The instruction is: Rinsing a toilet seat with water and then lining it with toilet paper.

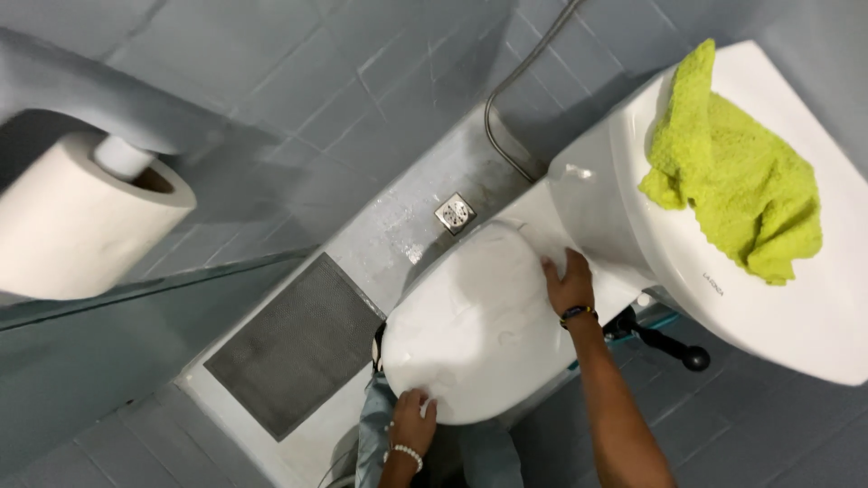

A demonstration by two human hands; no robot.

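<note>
A white toilet with its lid (pixel 470 325) down fills the middle of the head view. My left hand (pixel 411 420) grips the lid's front edge, near my body. My right hand (pixel 570 280) lies flat on the back of the lid by the hinge, close to the white cistern (pixel 597 208). There is a bead bracelet on the left wrist and a dark band on the right. A lime green cloth (pixel 732 181) lies crumpled on the cistern's top.
A roll of toilet paper (pixel 81 217) hangs on a holder at the left. A grey mat (pixel 294 343) lies on the tiled floor beside the toilet, with a square floor drain (pixel 455 213) and a metal hose (pixel 515 90) behind. A black brush handle (pixel 674 348) lies at the right.
</note>
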